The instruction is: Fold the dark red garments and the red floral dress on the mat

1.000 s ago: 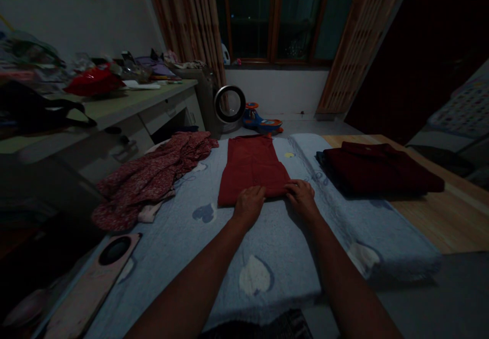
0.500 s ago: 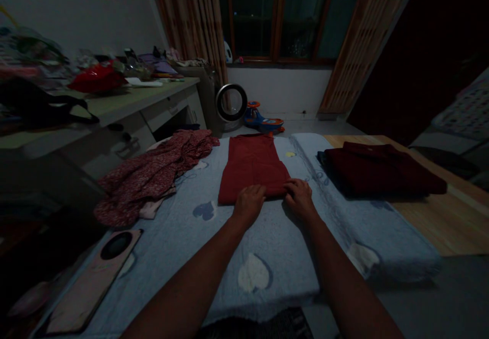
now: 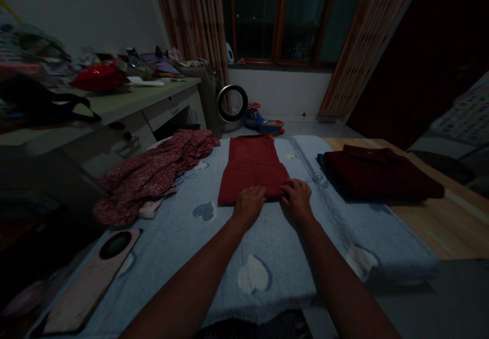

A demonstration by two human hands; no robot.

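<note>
Best to rest the left hand [image 3: 249, 206] lightly on the near edge of the red garment [image 3: 254, 163], laid flat on the blue bedcover [image 3: 278, 242]; fingers close together there, thumb too hidden to tell any pinch. With the right hand [image 3: 297, 196], fingertips gathered at the near right corner (cannot tell whether gripping cloth), press gently, then smooth toward the far end. Compared with a second ago: right hand slightly nearer the left, no visible shift in the garment.

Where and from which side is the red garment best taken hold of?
Probably by the near edge of the red garment, from the person's side, where the left hand and right hand touch: the garment lies flat, that edge looks folded.
</note>
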